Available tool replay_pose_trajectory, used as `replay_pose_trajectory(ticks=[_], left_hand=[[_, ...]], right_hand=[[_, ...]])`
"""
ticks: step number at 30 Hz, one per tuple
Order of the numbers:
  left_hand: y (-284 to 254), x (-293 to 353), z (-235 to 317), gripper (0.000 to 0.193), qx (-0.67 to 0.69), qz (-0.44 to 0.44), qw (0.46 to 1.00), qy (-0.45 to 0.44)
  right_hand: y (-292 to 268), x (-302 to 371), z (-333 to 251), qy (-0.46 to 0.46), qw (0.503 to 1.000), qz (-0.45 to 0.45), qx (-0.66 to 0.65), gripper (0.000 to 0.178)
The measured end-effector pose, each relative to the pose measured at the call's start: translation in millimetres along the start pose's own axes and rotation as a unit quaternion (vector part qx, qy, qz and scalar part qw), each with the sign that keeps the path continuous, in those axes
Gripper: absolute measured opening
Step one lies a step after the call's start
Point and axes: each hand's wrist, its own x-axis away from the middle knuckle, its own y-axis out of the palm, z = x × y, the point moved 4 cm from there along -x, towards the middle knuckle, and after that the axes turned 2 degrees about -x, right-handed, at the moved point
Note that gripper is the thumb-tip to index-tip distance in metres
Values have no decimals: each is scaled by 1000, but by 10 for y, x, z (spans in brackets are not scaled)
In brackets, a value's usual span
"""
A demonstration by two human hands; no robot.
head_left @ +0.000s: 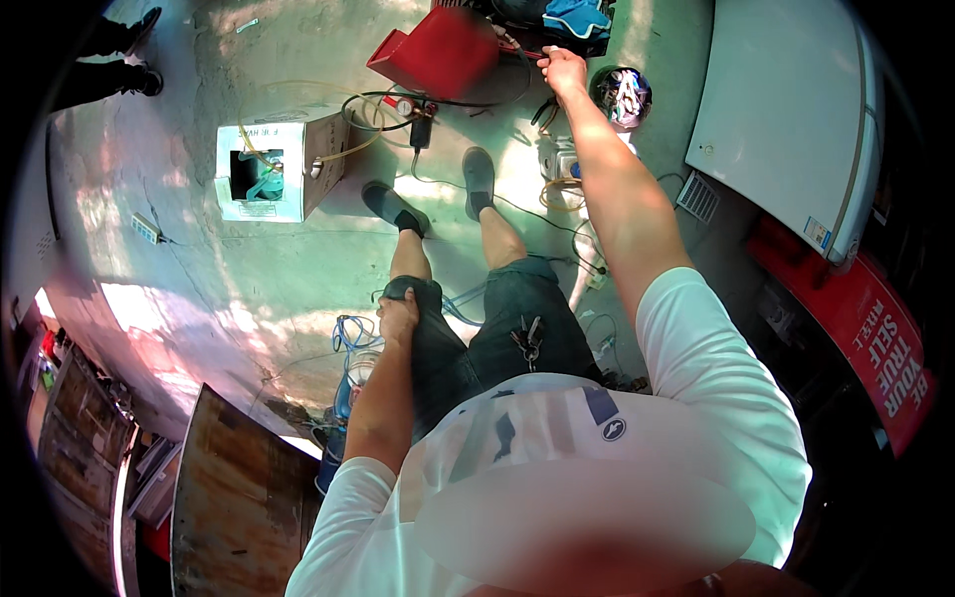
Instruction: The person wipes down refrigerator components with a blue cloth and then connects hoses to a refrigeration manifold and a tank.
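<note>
My right arm stretches forward, and my right hand is closed on a thin red-handled tool beside the red case. Its exact kind is too small to tell. My left hand lies against my left knee with its fingers curled. A small dark piece shows beside those fingers, and I cannot make out what it is. Black-handled pliers lie on the floor below my right hand. To the right of that hand stands a round bowl with a shiny mixed load.
A pressure gauge with black and yellow hoses lies ahead of my feet. Left of it stands a white carton; farther left lies a power strip. A white cabinet fills the right side. Cables cross the floor. Another person's legs are at far left.
</note>
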Motion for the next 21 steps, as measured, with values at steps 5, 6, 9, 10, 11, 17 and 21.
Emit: replay_pose_trajectory(ticks=[5,6,9,10,11,17,21], left_hand=[[437,233,213,77,26,58,996,-63],[419,250,234,74,27,66,996,-57],[465,225,274,68,26,88,995,-45],[480,189,291,67,26,99,994,-45],[496,167,296,66,25,111,993,-44],[548,90,294,65,30,126,990,-49],[593,61,300,63,31,118,991,-61]], right_hand=[[170,-217,-39,88,991,-24,-97,37],[178,-206,-73,122,985,-22,-120,34],[149,-381,70,153,958,-33,-238,27],[162,-430,93,169,945,-40,-277,27],[157,-477,113,185,930,-46,-316,27],[234,-541,27,238,897,-105,-358,19],[200,-504,-22,241,901,-97,-347,17]])
